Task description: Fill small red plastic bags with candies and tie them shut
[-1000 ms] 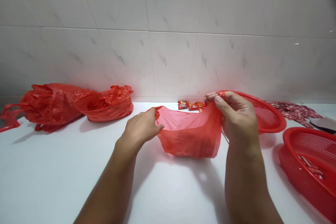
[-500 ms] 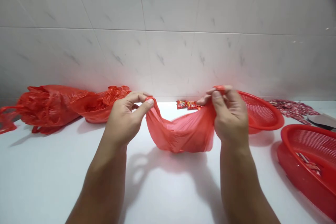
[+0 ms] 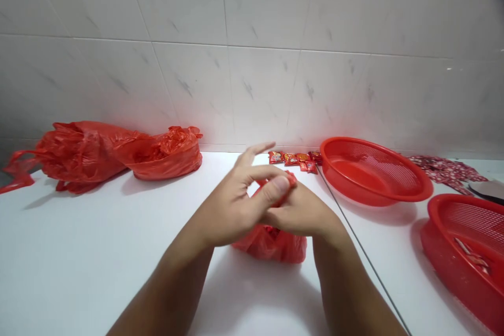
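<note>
Tiled wall (image 3: 260,79): placed behind everything; reach is limited by it at the back.
White counter (image 3: 98,257): marked by a dark seam on the right; its back edge is met by the wall; more room for sideways movement is judged to be offered on the left, where white surface is seen as far as the bundle.
Red plastic bundle (image 3: 157,160): set at the back left, well apart from the hands.
Near red basket (image 3: 431,215): cut off by the right edge of view; some striped pieces (image 3: 472,257) are held in it.
Far red basket (image 3: 427,189): set behind the near one; the right side is hemmed in by both rims.
Left hand (image 3: 240,202): crossed over the other; thumb and finger appear clamped on the bag's gathered plastic.
Right hand (image 3: 307,207): partly covered; whether its grip is closed cannot be told.
Red bag (image 3: 283,249): located below the crossed hands; judged light, limp, slippery and easily torn; best held by the gathered top; whether it is borne by the counter cannot be told.
Red packets (image 3: 291,159): lined up near the wall, beside the far basket.
</note>
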The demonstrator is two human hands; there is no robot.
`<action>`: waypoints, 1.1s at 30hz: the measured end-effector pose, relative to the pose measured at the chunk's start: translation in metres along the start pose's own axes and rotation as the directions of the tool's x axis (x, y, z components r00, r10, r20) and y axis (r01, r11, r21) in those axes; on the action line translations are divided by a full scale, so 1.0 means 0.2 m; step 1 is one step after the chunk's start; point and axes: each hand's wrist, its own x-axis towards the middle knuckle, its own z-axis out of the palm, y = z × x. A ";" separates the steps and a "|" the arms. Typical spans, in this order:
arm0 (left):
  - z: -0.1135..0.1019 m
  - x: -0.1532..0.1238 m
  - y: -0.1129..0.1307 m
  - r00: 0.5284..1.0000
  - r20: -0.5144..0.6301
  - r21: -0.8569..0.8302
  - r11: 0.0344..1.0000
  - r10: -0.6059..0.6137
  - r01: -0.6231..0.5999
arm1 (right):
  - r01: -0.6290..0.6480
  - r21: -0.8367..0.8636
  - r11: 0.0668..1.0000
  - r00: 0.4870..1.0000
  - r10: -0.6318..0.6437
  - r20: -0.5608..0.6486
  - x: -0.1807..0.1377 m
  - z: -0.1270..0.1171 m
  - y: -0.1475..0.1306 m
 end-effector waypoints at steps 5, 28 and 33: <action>-0.04 -0.03 0.01 0.997 -0.070 0.083 0.996 -0.025 0.031 | -0.066 0.102 0.993 0.997 0.069 -0.031 0.00 -0.02 0.03; 0.07 0.02 -0.12 0.907 0.326 0.192 0.958 -0.267 0.213 | -0.058 0.108 0.992 0.981 0.037 0.191 -0.07 -0.26 0.10; 0.02 0.04 -0.14 0.904 0.276 0.195 0.940 -0.326 0.280 | -0.094 -0.331 0.939 0.995 0.082 -0.050 -0.06 -0.22 0.08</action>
